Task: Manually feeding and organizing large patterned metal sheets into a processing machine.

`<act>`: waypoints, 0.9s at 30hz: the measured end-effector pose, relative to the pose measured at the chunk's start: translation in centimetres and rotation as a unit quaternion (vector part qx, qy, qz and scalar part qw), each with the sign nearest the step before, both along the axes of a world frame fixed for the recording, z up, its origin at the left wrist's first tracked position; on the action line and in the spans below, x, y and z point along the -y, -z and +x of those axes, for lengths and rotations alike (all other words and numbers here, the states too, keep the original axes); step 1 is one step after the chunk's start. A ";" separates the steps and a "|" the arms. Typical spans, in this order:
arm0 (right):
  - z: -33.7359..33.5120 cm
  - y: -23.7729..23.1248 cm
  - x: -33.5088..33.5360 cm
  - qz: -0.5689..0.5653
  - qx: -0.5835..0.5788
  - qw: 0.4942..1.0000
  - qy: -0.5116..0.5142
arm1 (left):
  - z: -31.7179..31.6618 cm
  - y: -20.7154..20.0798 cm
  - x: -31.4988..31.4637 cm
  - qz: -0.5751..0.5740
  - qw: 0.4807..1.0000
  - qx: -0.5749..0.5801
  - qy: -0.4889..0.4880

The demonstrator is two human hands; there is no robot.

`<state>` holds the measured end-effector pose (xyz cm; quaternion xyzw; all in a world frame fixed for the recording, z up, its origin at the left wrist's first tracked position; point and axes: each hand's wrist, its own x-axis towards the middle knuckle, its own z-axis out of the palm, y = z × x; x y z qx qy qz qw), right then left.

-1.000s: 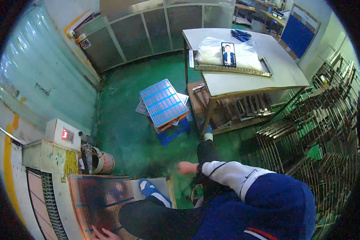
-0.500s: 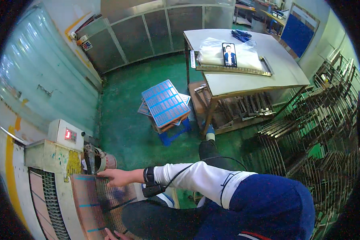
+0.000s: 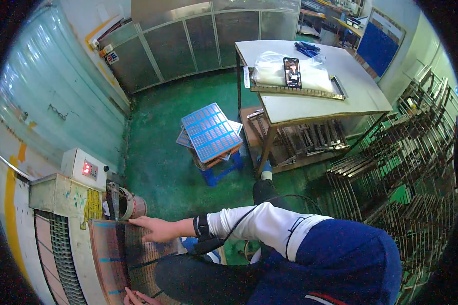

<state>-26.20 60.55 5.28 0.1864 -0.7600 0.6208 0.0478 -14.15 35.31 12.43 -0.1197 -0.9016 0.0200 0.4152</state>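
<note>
My right hand (image 3: 156, 229) grips the upper end of a thin copper-coloured panel (image 3: 140, 258) covered in fine rows of marks. Only the fingers of my left hand (image 3: 137, 296) show at the bottom of the picture, closed on the same panel's lower end. The panel lies tilted between my dark-trousered leg and the machine. Directly left of it, a copper-coloured panel (image 3: 103, 244) with short blue stripes leans along the machine's side; whether it is one sheet or several I cannot tell.
The machine's roller conveyor (image 3: 63, 254) runs at left, below a control box (image 3: 85, 169) with a red display. A bucket (image 3: 134, 206) stands behind my right hand. Blue-striped panels (image 3: 211, 131) lie stacked on a blue stool (image 3: 216, 175). Beyond are a table (image 3: 290, 109) and metal racks (image 3: 392, 173).
My right hand has shifted slightly right, and my left hand slightly left and up. The panel's tilt has changed, and a darker band now shows beside the striped panel.
</note>
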 end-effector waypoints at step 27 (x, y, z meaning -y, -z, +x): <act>14.8 24.9 -12.8 0.342 0.231 0.908 -0.077 | -3.5 2.5 8.6 -0.016 0.985 0.141 -0.102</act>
